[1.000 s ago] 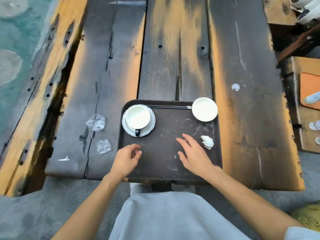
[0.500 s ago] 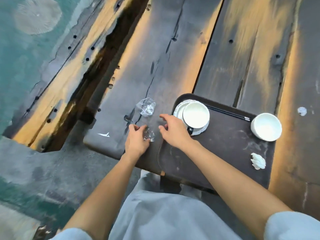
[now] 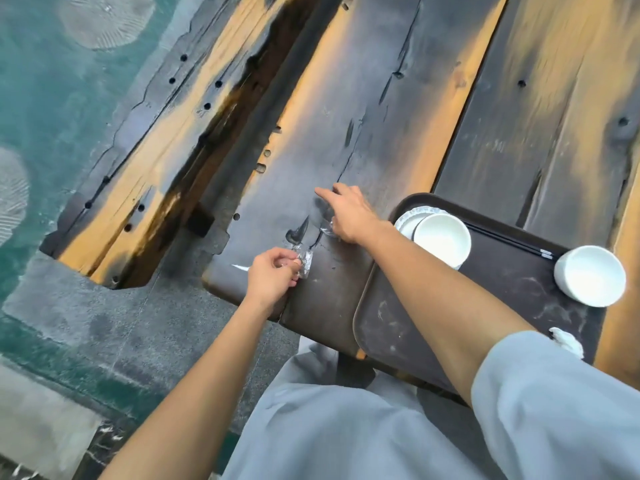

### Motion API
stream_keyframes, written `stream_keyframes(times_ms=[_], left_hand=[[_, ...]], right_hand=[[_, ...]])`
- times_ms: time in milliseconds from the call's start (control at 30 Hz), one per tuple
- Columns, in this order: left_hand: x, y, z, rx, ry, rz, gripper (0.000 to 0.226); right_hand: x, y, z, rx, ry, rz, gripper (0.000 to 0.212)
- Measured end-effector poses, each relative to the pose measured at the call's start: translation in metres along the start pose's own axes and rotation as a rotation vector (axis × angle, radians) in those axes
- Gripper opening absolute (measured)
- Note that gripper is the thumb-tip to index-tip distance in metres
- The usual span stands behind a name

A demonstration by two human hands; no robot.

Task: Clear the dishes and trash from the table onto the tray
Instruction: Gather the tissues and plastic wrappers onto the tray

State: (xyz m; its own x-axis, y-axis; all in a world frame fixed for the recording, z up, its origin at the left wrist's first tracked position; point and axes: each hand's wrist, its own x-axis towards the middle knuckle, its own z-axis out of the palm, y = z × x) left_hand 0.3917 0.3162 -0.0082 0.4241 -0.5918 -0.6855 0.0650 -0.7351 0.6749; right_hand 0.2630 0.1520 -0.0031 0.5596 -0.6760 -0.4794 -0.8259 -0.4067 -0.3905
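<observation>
A dark brown tray (image 3: 408, 323) lies on the wooden table's near edge. On it stand a white cup (image 3: 441, 239) on a saucer (image 3: 407, 218), a white bowl (image 3: 590, 275), black chopsticks (image 3: 512, 242) and a crumpled white napkin (image 3: 568, 342). Left of the tray, my left hand (image 3: 272, 277) pinches a clear plastic wrapper (image 3: 305, 260) on the table. My right hand (image 3: 348, 211) is laid over a second clear wrapper (image 3: 327, 227), mostly hidden beneath it, index finger stretched out.
The table (image 3: 363, 116) is made of dark, weathered planks with orange patches and gaps. A lower wooden bench (image 3: 166, 140) runs along its left side. Beyond that is green floor (image 3: 52, 98). My grey-clad lap fills the bottom.
The view swung left. My right hand left the tray's edge and reached further out onto the second wrapper. My left hand closed its fingers on the nearer wrapper.
</observation>
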Motion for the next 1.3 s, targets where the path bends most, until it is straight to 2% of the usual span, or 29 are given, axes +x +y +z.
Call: stream_keyframes(times_ms=[133, 300, 500, 567, 700, 767, 867, 967, 1133, 1300], left_hand=[[-0.004, 0.006, -0.009, -0.026, -0.014, -0.02, 0.019], [-0.006, 0.002, -0.007, 0.026, 0.012, -0.006, 0.021], [-0.019, 0.01, 0.011, -0.045, 0.025, -0.001, 0.017], [-0.023, 0.009, 0.027, -0.011, -0.005, 0.034, 0.021], [-0.036, 0.003, 0.065, 0.127, -0.096, 0.075, 0.031], [-0.045, 0.001, 0.085, 0.226, -0.13, 0.098, 0.031], [-0.061, 0.001, 0.108, 0.381, -0.149, 0.161, 0.02], [-0.069, -0.001, 0.124, 0.444, -0.134, 0.182, 0.015], [-0.074, -0.008, 0.141, 0.558, -0.152, 0.193, 0.018], [-0.071, -0.007, 0.146, 0.662, -0.154, 0.218, 0.028]], right_hand=[[0.004, 0.001, 0.009, -0.083, -0.006, 0.047, 0.039], [-0.022, 0.002, 0.017, 0.263, 0.074, 0.219, 0.008], [-0.108, 0.017, 0.006, 0.803, 0.256, 0.353, 0.014], [-0.143, 0.028, 0.012, 0.982, 0.302, 0.424, 0.017], [-0.198, 0.056, 0.034, 1.189, 0.393, 0.568, 0.02], [-0.218, 0.07, 0.044, 1.211, 0.425, 0.622, 0.02], [-0.239, 0.084, 0.056, 1.173, 0.435, 0.691, 0.018], [-0.249, 0.095, 0.064, 1.15, 0.432, 0.76, 0.016], [-0.256, 0.108, 0.081, 1.186, 0.361, 0.843, 0.009], [-0.254, 0.113, 0.091, 1.145, 0.367, 0.855, 0.005]])
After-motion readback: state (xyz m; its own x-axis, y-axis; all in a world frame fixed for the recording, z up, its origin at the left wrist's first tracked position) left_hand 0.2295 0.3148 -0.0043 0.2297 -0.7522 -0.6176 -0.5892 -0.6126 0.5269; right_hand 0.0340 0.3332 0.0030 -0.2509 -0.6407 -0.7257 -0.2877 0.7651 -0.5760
